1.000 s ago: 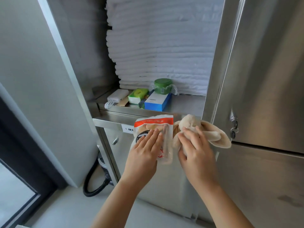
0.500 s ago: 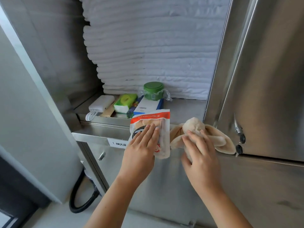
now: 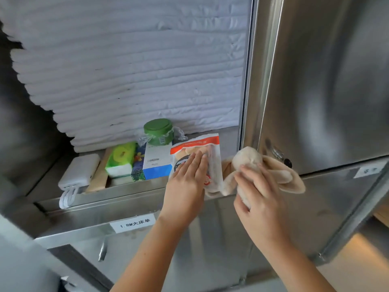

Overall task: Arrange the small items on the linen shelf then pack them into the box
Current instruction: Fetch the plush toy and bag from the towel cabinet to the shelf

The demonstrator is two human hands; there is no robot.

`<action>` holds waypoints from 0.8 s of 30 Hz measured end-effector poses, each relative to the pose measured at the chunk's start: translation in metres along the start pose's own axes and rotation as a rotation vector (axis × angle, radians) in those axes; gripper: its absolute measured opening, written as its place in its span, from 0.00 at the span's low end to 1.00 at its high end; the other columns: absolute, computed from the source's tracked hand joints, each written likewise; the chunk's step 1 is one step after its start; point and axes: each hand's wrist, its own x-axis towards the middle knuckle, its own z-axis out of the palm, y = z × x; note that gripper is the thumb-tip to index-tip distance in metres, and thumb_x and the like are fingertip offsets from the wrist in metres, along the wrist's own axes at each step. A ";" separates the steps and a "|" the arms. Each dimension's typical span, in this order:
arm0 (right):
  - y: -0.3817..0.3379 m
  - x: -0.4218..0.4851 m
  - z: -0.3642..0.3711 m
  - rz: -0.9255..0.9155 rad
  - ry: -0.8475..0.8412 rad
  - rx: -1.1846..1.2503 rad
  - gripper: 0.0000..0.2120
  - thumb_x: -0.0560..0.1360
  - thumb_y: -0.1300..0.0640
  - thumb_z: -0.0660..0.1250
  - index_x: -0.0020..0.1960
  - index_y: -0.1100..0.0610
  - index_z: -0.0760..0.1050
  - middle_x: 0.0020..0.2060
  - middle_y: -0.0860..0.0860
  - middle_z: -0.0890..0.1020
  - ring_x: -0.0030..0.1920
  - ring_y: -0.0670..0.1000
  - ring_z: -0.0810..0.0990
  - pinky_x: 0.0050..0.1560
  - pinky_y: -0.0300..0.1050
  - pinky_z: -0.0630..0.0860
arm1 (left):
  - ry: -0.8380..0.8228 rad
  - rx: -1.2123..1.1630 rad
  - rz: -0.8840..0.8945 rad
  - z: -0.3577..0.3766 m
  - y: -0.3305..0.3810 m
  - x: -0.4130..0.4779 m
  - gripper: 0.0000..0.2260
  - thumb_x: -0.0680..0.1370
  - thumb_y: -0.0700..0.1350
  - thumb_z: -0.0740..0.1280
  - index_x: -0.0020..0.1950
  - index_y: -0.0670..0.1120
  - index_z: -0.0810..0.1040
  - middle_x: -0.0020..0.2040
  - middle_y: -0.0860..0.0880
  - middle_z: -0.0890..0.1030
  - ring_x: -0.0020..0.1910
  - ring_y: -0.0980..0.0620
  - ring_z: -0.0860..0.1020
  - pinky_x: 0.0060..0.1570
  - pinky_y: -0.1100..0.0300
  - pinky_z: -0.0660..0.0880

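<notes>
Presently, the snack packet [image 3: 196, 159] is pressed onto the shelf [image 3: 126, 188] lip by the flat, straight-fingered left hand [image 3: 185, 184], the plush toy [image 3: 248, 159] is gripped in the curled right hand [image 3: 259, 197] beside it, and either could be lost over the lip if released while overhanging.

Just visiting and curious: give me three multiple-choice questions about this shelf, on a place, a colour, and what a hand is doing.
1. Where is the green jar? A behind the blue-and-white box; B on the floor; C atop the linen.
2. The power bank is which colour? A black; B white; C red.
3. The right hand? A hangs idle; B lies flat; C grips the plush toy.
A: it stands just behind the box. B: its case is white. C: fingers curl round the toy.
</notes>
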 end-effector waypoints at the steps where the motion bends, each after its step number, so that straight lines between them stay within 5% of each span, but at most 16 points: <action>1: -0.002 0.000 0.000 0.014 0.007 -0.017 0.16 0.70 0.66 0.57 0.51 0.65 0.80 0.52 0.58 0.80 0.56 0.62 0.77 0.60 0.55 0.71 | -0.016 -0.011 0.018 0.002 -0.002 0.003 0.32 0.53 0.27 0.73 0.58 0.32 0.78 0.57 0.36 0.79 0.55 0.38 0.79 0.49 0.45 0.77; 13: -0.022 -0.003 0.002 0.120 0.069 -0.165 0.17 0.66 0.67 0.59 0.51 0.65 0.81 0.51 0.57 0.81 0.55 0.62 0.78 0.59 0.57 0.71 | -0.217 0.060 0.136 0.034 -0.012 0.038 0.34 0.49 0.31 0.79 0.54 0.30 0.78 0.51 0.34 0.81 0.48 0.38 0.81 0.40 0.48 0.80; 15: -0.023 -0.003 0.003 0.131 0.073 -0.188 0.18 0.63 0.69 0.63 0.51 0.65 0.81 0.51 0.57 0.81 0.55 0.63 0.78 0.58 0.56 0.71 | -0.209 0.067 0.114 0.041 -0.011 0.044 0.33 0.55 0.34 0.79 0.58 0.30 0.76 0.55 0.34 0.80 0.52 0.39 0.80 0.45 0.50 0.79; 18: -0.024 -0.002 0.004 0.126 0.076 -0.202 0.18 0.63 0.69 0.62 0.51 0.64 0.81 0.51 0.57 0.81 0.55 0.63 0.78 0.59 0.55 0.70 | -0.265 0.143 0.073 0.059 -0.016 0.053 0.29 0.77 0.39 0.62 0.74 0.35 0.54 0.73 0.39 0.62 0.72 0.45 0.62 0.67 0.55 0.63; 24: -0.022 -0.005 0.008 0.144 0.010 -0.156 0.21 0.60 0.73 0.69 0.52 0.64 0.81 0.53 0.56 0.81 0.57 0.62 0.77 0.58 0.56 0.72 | -0.331 0.195 0.039 0.082 -0.029 0.057 0.28 0.81 0.41 0.57 0.76 0.37 0.46 0.76 0.40 0.55 0.75 0.46 0.53 0.69 0.55 0.59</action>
